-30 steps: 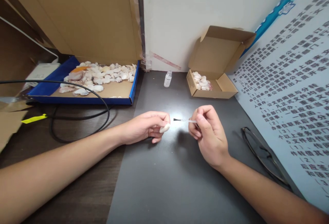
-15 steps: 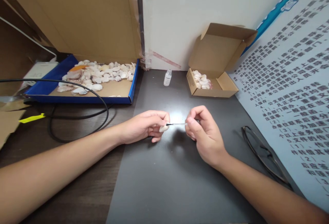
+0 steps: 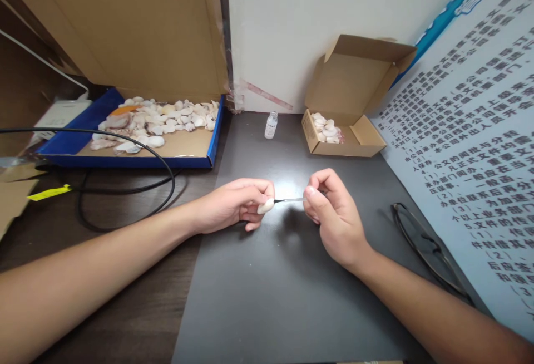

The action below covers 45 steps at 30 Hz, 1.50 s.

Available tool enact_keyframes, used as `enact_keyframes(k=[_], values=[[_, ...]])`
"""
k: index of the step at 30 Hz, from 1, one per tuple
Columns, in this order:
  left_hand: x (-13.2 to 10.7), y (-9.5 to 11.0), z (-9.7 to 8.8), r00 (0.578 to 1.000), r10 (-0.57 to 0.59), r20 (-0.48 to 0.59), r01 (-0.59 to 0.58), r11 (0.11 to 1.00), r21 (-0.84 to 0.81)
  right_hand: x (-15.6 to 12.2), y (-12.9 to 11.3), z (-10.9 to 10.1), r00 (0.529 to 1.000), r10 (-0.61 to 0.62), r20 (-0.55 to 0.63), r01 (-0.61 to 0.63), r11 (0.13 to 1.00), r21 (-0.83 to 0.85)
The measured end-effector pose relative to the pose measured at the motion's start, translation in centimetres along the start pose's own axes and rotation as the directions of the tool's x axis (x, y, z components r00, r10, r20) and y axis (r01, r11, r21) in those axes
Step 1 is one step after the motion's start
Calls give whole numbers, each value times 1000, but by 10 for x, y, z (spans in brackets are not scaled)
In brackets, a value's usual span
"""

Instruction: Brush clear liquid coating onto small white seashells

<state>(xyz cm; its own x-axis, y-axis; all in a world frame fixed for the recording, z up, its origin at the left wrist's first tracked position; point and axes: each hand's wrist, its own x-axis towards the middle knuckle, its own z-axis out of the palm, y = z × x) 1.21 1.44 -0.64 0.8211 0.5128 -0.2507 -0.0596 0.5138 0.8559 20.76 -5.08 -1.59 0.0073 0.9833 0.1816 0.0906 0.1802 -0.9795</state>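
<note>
the left hand (image 3: pixel 240 202) grips a small, smooth, off-white seashell (image 3: pixel 266 206) between thumb and fingers; take this held shell as the landmark. it sits at the fingertips, on the side facing the other hand, its long axis slanting down and to the left. to the right of the held shell, and apart from it, the right hand (image 3: pixel 336 216) pinches a thin brush (image 3: pixel 290 201) with a pale, see-through stem and dark bristles. the brush lies crosswise and almost level, its bristle end pointing left and seeming to meet the shell's right edge; whether it truly touches is too small to tell. the left hand is thus the nearer to the shell, and the brush bridges the gap. beyond the held shell, well apart, a small clear glass bottle with a white label (image 3: pixel 271 126) stands upright, uncapped, on the dark grey table (image 3: pixel 258 303). beyond it to the right is an open brown cardboard box (image 3: pixel 352 149) with whitish shells (image 3: pixel 326 128) at its left side; beyond it to the left, a blue-walled cardboard tray (image 3: pixel 120 161) bears a larger spread of pale shells (image 3: pixel 167 119). far right of it lie dark-framed glasses (image 3: pixel 426 237).
</note>
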Motion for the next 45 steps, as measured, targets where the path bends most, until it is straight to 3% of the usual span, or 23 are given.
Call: enact_keyframes(k=[13, 20, 25, 36, 45], values=[[1, -1, -5, 1000, 13, 12, -12, 998, -69, -1, 1, -2, 999, -44, 0, 44, 999, 17], [0, 0, -4, 1000, 9, -12, -9, 996, -84, -2, -7, -1, 991, -128, 35, 133, 967, -217], [0, -1, -2, 1000, 12, -22, -14, 998, -69, -5, -8, -2, 974, -199, 106, 217, 957, -195], [1, -1, -1, 1000, 14, -21, -14, 1000, -20, -13, 0, -4, 986, -87, 140, 96, 994, -56], [2, -1, -2, 1000, 11, -23, -11, 1000, -11, -10, -5, -3, 979, -113, 167, 147, 968, -203]])
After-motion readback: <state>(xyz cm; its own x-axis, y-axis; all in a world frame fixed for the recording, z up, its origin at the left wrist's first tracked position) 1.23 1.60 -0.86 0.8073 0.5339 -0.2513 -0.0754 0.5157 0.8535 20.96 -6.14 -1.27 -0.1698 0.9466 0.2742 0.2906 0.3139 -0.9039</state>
